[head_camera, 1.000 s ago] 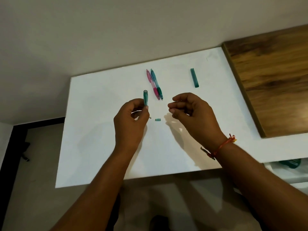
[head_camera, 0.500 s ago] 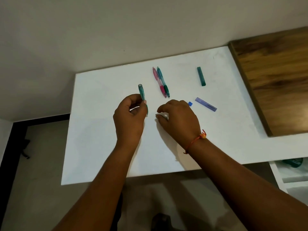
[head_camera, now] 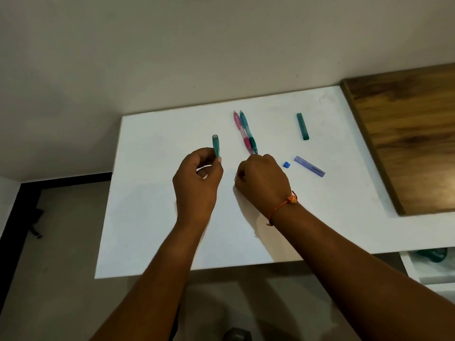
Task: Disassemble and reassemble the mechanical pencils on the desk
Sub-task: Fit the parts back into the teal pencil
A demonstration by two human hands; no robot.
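White counter [head_camera: 152, 217] is touched by the right hand [head_camera: 261, 178], fingers curled; whether anything is gripped cannot be told. A teal barrel [head_camera: 216, 145] is pinched by the left hand [head_camera: 197, 183]. From the right hand, a blue cap [head_camera: 286, 164] and purple tube [head_camera: 309, 166] are laid at two o'clock, a pink pencil [head_camera: 239, 127] and teal pencil [head_camera: 247, 130] at twelve.

Likely home study: white desk [head_camera: 147, 217], wood panel [head_camera: 406, 143], plain wall [head_camera: 147, 57].

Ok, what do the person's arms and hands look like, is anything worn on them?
Both hands are ungloved, and no sleeve shows on either forearm. The left hand wears nothing visible: no ring, no watch. The right hand has a thin orange-red thread bracelet round its wrist, with a small orange knot or bead on top.
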